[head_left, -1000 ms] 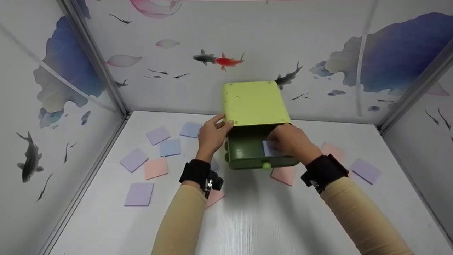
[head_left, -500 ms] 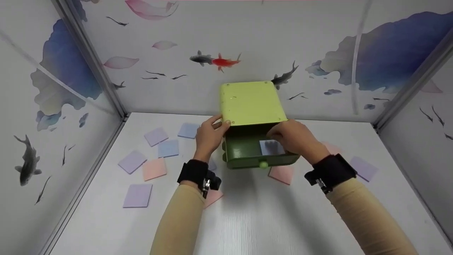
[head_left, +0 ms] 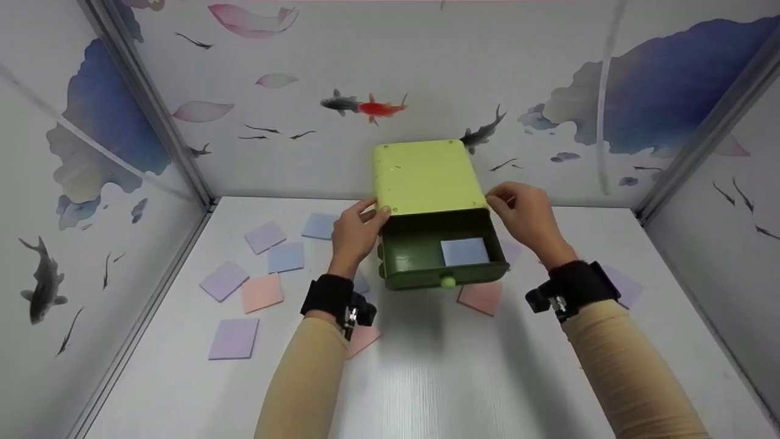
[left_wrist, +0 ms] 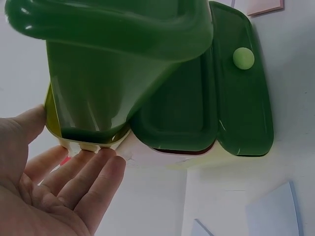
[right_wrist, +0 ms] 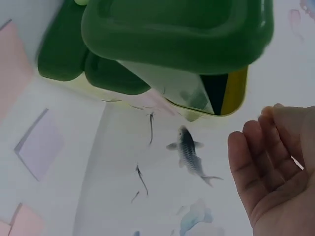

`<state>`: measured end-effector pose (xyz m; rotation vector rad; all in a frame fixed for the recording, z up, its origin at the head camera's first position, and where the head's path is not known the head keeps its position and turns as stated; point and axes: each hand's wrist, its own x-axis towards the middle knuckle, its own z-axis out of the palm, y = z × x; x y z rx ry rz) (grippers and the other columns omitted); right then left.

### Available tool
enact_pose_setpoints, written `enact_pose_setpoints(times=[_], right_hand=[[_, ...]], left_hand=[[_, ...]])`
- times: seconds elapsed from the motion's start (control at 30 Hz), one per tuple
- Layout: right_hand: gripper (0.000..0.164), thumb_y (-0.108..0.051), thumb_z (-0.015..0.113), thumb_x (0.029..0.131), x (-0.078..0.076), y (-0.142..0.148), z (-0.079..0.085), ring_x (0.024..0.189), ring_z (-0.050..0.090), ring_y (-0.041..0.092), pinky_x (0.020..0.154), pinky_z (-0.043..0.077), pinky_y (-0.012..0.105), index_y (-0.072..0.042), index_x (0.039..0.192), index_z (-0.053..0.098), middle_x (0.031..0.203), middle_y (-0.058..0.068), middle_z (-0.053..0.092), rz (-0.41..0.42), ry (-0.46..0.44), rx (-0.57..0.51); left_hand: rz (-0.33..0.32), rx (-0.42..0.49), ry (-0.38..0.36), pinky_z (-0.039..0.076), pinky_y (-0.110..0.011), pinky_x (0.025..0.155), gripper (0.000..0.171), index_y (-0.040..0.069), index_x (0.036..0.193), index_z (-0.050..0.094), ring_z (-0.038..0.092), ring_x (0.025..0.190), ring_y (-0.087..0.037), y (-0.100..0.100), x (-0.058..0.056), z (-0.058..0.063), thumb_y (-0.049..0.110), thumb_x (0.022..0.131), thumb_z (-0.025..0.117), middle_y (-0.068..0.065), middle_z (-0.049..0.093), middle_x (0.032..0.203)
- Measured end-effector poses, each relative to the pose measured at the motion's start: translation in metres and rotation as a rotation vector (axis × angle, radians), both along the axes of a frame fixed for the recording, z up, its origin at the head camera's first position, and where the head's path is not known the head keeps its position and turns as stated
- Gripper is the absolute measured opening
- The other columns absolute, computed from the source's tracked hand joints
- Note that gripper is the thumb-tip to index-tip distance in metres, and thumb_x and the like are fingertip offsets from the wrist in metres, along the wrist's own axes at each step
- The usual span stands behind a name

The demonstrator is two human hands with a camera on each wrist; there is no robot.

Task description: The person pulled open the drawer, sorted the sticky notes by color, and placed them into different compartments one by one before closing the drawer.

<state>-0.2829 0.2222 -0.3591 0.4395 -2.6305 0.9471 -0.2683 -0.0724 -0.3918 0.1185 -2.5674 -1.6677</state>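
Note:
A small drawer cabinet with a yellow-green top and dark green drawers stands near the back wall. Its top drawer, with a round green knob, is pulled out. Flat inside the drawer's right part lies a light blue square pad. My left hand holds the cabinet's front left corner, thumb at the top edge and fingers against the side, as the left wrist view shows. My right hand is beside the cabinet's right side, fingers loosely bent and thumb near the fingertips, holding nothing.
Purple, blue and pink square pads lie scattered left on the white table, among them a purple pad. A pink pad lies before the drawer, and a purple pad farther right. Printed walls enclose the table.
My right hand has let go of the blue pad, leaving it in the drawer, and moved up and right out to the cabinet's side. My left hand keeps its hold on the corner.

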Motion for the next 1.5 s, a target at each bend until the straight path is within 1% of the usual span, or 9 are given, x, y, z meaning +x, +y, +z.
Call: enact_pose_setpoints(times=[0.07, 0.23, 0.43, 0.63, 0.87, 1.0, 1.2, 1.33, 1.5], right_hand=[[0.028, -0.023, 0.056, 0.100, -0.004, 0.003, -0.005, 0.089, 0.066, 0.030, 0.077, 0.051, 0.039, -0.004, 0.118, 0.067, 0.104, 0.017, 0.069, -0.008, -0.067, -0.044], [0.052, -0.037, 0.045, 0.104, -0.009, 0.006, -0.011, 0.125, 0.054, 0.033, 0.100, 0.046, 0.046, -0.010, 0.148, 0.041, 0.140, 0.018, 0.053, 0.064, -0.383, -0.178], [0.057, -0.039, 0.045, 0.103, -0.011, 0.007, -0.011, 0.135, 0.047, 0.031, 0.111, 0.038, 0.050, -0.010, 0.151, 0.036, 0.146, 0.018, 0.048, 0.088, -0.551, -0.349], [0.056, -0.041, 0.043, 0.104, -0.012, 0.009, -0.012, 0.134, 0.046, 0.032, 0.111, 0.038, 0.051, -0.007, 0.148, 0.042, 0.144, 0.019, 0.050, 0.070, -0.552, -0.310], [0.051, -0.041, 0.042, 0.103, -0.014, 0.007, -0.016, 0.117, 0.057, 0.028, 0.100, 0.046, 0.042, -0.009, 0.142, 0.051, 0.130, 0.017, 0.060, 0.063, -0.532, -0.303], [0.048, -0.041, 0.042, 0.104, -0.014, 0.007, -0.018, 0.105, 0.059, 0.024, 0.089, 0.047, 0.033, -0.010, 0.138, 0.055, 0.122, 0.017, 0.064, 0.050, -0.510, -0.282], [0.046, -0.039, 0.042, 0.104, -0.014, 0.005, -0.020, 0.103, 0.058, 0.025, 0.085, 0.046, 0.030, -0.010, 0.136, 0.057, 0.121, 0.018, 0.064, 0.046, -0.487, -0.272], [0.046, -0.038, 0.043, 0.104, -0.014, 0.002, -0.022, 0.106, 0.057, 0.027, 0.090, 0.045, 0.034, -0.009, 0.137, 0.056, 0.124, 0.018, 0.063, 0.051, -0.490, -0.295], [0.045, -0.037, 0.044, 0.104, -0.013, -0.002, -0.024, 0.109, 0.057, 0.028, 0.095, 0.045, 0.038, -0.009, 0.138, 0.055, 0.126, 0.017, 0.063, 0.072, -0.498, -0.323]], left_hand=[[-0.007, -0.004, 0.002, 0.046, -0.042, 0.104, 0.051, 0.024, 0.140, 0.054, 0.060, 0.123, -0.023, 0.001, 0.000, 0.001, 0.045, 0.094, 0.061, -0.007, 0.064, 0.132], [-0.033, -0.023, 0.022, 0.046, -0.042, 0.104, 0.052, 0.023, 0.142, 0.052, 0.057, 0.126, -0.025, 0.003, 0.000, 0.003, 0.045, 0.095, 0.059, -0.008, 0.064, 0.132], [-0.059, -0.056, 0.053, 0.046, -0.043, 0.104, 0.050, 0.023, 0.142, 0.052, 0.057, 0.126, -0.025, 0.003, -0.005, 0.003, 0.046, 0.097, 0.056, -0.008, 0.065, 0.131], [0.007, -0.098, 0.127, 0.050, -0.043, 0.094, 0.041, 0.018, 0.132, 0.062, 0.067, 0.108, -0.024, -0.006, -0.008, -0.014, 0.042, 0.101, 0.048, -0.009, 0.071, 0.118], [0.091, -0.232, 0.099, 0.050, -0.044, 0.095, 0.031, 0.009, 0.123, 0.068, 0.065, 0.111, -0.027, -0.035, -0.005, -0.057, 0.025, 0.100, 0.054, -0.011, 0.070, 0.118], [0.051, -0.400, 0.036, 0.052, -0.043, 0.090, 0.028, 0.006, 0.122, 0.068, 0.067, 0.106, -0.029, -0.045, -0.002, -0.082, 0.017, 0.098, 0.057, -0.012, 0.071, 0.116], [-0.127, -0.633, -0.054, 0.050, -0.046, 0.096, 0.034, 0.006, 0.129, 0.063, 0.062, 0.115, -0.034, -0.043, 0.001, -0.106, 0.011, 0.095, 0.060, -0.016, 0.066, 0.126], [-0.193, -0.737, 0.007, 0.049, -0.046, 0.100, 0.036, 0.005, 0.130, 0.062, 0.059, 0.121, -0.036, -0.041, 0.004, -0.118, 0.008, 0.094, 0.061, -0.019, 0.062, 0.131], [-0.144, -0.877, 0.107, 0.045, -0.045, 0.105, 0.041, -0.001, 0.131, 0.059, 0.055, 0.126, -0.039, -0.046, 0.008, -0.130, 0.008, 0.092, 0.066, -0.023, 0.058, 0.134]])
